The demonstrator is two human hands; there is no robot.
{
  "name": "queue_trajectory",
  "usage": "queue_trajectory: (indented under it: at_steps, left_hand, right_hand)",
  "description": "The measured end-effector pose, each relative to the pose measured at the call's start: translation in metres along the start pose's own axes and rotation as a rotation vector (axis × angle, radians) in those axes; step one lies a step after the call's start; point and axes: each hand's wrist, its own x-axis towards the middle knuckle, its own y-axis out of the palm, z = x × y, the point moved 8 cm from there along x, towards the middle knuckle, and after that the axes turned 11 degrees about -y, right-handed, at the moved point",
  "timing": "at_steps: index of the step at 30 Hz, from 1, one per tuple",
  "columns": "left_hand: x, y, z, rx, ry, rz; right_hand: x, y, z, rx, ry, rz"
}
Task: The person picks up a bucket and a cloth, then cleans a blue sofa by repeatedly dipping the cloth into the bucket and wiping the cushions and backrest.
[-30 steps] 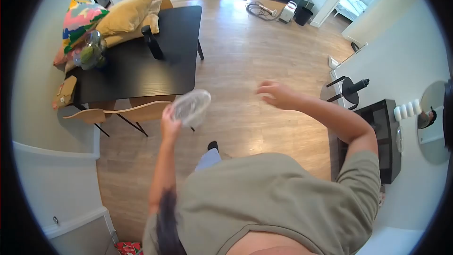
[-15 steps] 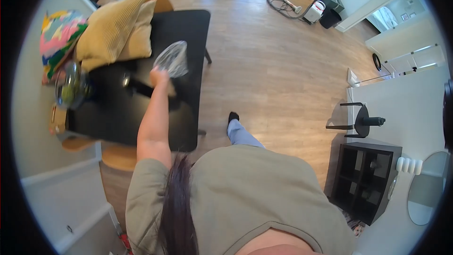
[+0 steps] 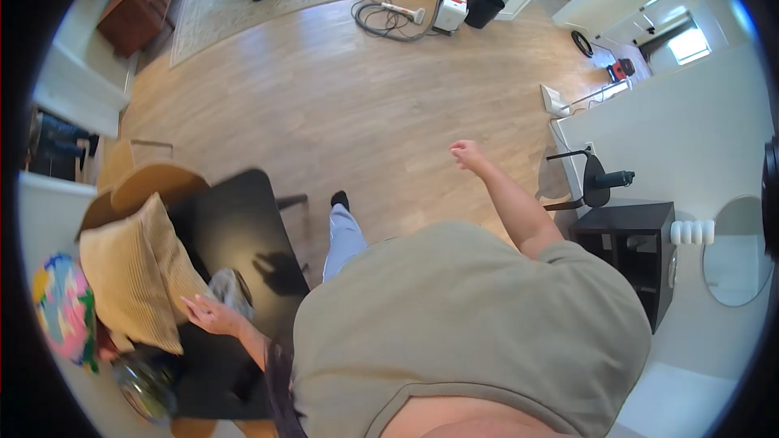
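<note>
My left hand (image 3: 214, 315) is over the black table (image 3: 247, 227), fingers stretched out and holding nothing. Just beside it lies a clear, crumpled plastic bag (image 3: 233, 292). A tan corduroy cushion (image 3: 134, 276) is close to the fingertips, with another tan cushion (image 3: 183, 274) against it. Out over the wooden floor, my right hand (image 3: 465, 155) hangs free, loosely bent with its fingers partly apart and nothing visible in it.
A multicoloured cushion (image 3: 65, 308) and a glass vase (image 3: 146, 385) stand near the wall. Ahead on the floor are a white vacuum cleaner (image 3: 451, 10) with its hose and a black bin (image 3: 484, 8). To the right are a black stool (image 3: 596, 182) and a dark shelf unit (image 3: 621, 219).
My left hand has let go of the plastic bag, which now lies on the table. My right hand has come into view. The view has turned right, and the table sits lower left.
</note>
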Motion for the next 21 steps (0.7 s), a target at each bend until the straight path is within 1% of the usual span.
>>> queue_trajectory:
  at_steps: [1, 2, 3, 4, 5, 6, 7, 8, 9, 10, 11, 12, 13, 14, 15, 16, 17, 18, 19, 20, 21]
  left_hand:
    - [0.011, 0.022, -0.021, -0.075, 0.021, -0.040]
    - [0.022, 0.041, -0.059, -0.123, -0.022, 0.013]
    - [0.036, 0.064, -0.087, -0.137, -0.026, 0.022]
    - [0.049, 0.096, -0.115, -0.197, -0.021, 0.097]
    - [0.063, 0.128, -0.149, -0.255, -0.007, 0.172]
    - [0.073, 0.155, -0.195, -0.352, 0.004, 0.246]
    - [0.082, 0.188, -0.229, -0.504, 0.087, 0.308]
    - [0.087, 0.226, -0.261, -0.544, -0.023, 0.485]
    - [0.094, 0.252, -0.300, -0.556, 0.001, 0.486]
    - [0.097, 0.284, -0.342, -0.629, 0.037, 0.613]
    - [0.100, 0.316, -0.383, -0.701, 0.076, 0.739]
    - [0.113, 0.338, -0.428, -0.804, 0.170, 0.761]
    - [0.125, 0.351, -0.475, -0.903, 0.257, 0.783]
    - [0.136, 0.339, -0.533, -0.960, 0.313, 0.713]
    - [0.152, 0.317, -0.595, -1.004, 0.368, 0.647]
    - [0.176, 0.306, -0.643, -1.233, 0.464, 0.669]
    - [0.196, 0.276, -0.694, -1.315, 0.655, 0.662]
    - [0.218, 0.243, -0.727, -1.640, 0.794, 0.640]
    - [0.228, 0.204, -0.758, -1.869, 0.756, 0.674]
    - [0.204, 0.145, -0.808, -1.836, 1.094, 0.667]
    - [0.177, 0.112, -0.841, -1.780, 1.427, 0.659]
  right_hand:
    - [0.023, 0.020, 0.015, 0.004, 0.005, 0.046]
    - [0.042, 0.040, 0.026, -0.001, 0.010, 0.096]
    - [0.056, 0.061, 0.033, -0.054, 0.049, 0.164]
    - [0.058, 0.078, 0.049, -0.114, 0.007, 0.289]
    - [0.062, 0.091, 0.053, -0.120, 0.013, 0.399]
    - [0.063, 0.107, 0.053, -0.118, 0.019, 0.512]
    - [0.067, 0.109, 0.044, -0.092, 0.102, 0.514]
    - [0.072, 0.108, 0.029, -0.064, 0.181, 0.514]
    - [0.085, 0.109, -0.001, 0.014, 0.122, 0.421]
    - [0.092, 0.096, -0.011, -0.077, 0.114, 0.346]
    - [0.101, 0.088, -0.039, -0.068, 0.133, 0.328]
    - [0.100, 0.067, -0.040, -0.080, 0.242, 0.243]
    - [0.103, 0.047, -0.048, -0.020, 0.365, 0.150]
    - [0.102, 0.032, -0.060, 0.041, 0.498, 0.071]
    - [0.109, 0.020, -0.060, 0.170, 0.535, -0.062]
    - [0.129, 0.001, -0.059, 0.295, 0.555, -0.202]
    - [0.162, -0.028, -0.055, 0.317, 0.555, -0.270]
    - [0.193, -0.053, -0.051, 0.341, 0.569, -0.330]
    - [0.235, -0.091, -0.013, 0.433, 0.486, -0.483]
    - [0.283, -0.138, 0.033, 0.413, 0.259, -0.627]
    - [0.333, -0.183, 0.083, 0.499, 0.059, -0.648]
